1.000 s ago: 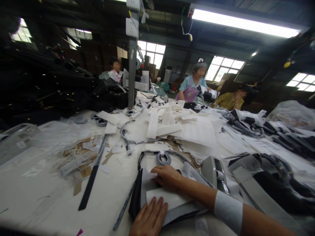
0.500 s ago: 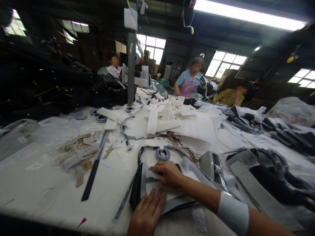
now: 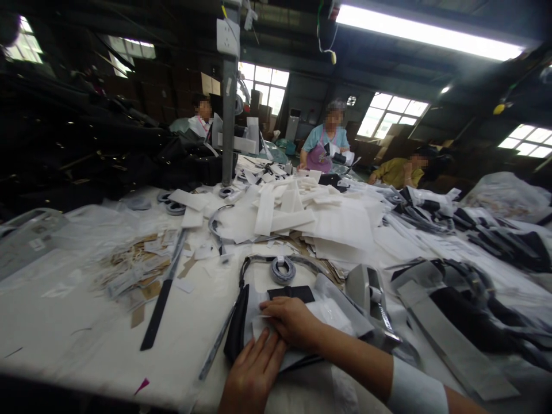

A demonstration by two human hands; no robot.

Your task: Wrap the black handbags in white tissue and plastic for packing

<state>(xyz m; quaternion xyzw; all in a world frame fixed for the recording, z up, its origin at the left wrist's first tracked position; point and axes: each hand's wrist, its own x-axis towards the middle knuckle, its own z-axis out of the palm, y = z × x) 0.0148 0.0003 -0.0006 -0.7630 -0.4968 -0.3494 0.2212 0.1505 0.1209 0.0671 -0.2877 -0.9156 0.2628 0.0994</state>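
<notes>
A black handbag (image 3: 236, 330) lies on the table in front of me, its strap looped at the far side. Over its face is a translucent pale wrap, with a white sheet (image 3: 257, 326) on it under my hands. My left hand (image 3: 252, 371) rests on the near part of the sheet, fingers stretched out and flat. Just beyond, almost touching it, my right hand (image 3: 295, 323) has its fingers bent and closed on the sheet. A dark flat piece (image 3: 297, 293) shows past my right knuckles. A wrapped strap coil (image 3: 283, 270) sits by the bag's far edge.
White foam sheets (image 3: 287, 210) are heaped behind the bag. Paper tags (image 3: 144, 267) and a black strap (image 3: 157, 313) lie left. A grey tape dispenser (image 3: 366, 287) stands right, beside another wrapped black bag (image 3: 466, 316). A metal post (image 3: 228, 115) rises behind; several people sit or stand beyond.
My right hand has moved slightly towards me, uncovering the dark piece. My left hand has slid up close to it, and less of the white sheet shows. A person across the table has lowered a bag.
</notes>
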